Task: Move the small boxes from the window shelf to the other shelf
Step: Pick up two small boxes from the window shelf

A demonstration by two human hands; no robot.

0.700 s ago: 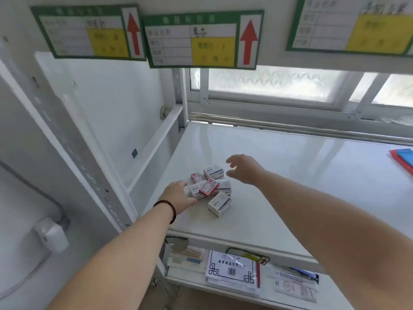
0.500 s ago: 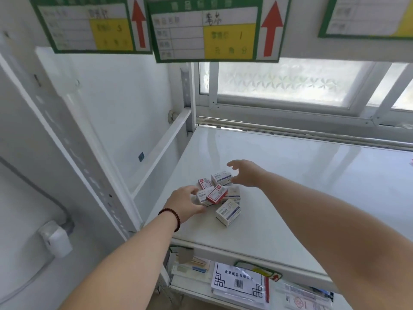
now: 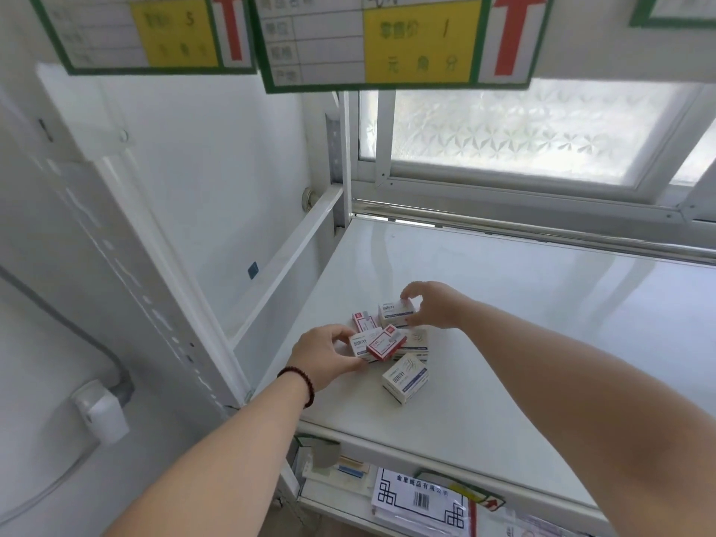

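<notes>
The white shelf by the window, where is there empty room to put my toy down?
Most of the white shelf is bare: the wide stretch between the right arm and the window rail, and the front strip near the shelf's edge. It is crowded only at the left, where the small boxes bunch together with the left hand and right hand on them.

Bare shelf (image 3: pixel 542 323) rightward — boxes (image 3: pixel 391 343) leftward

Bright window (image 3: pixel 534 129) daylight; edge distortion
</notes>
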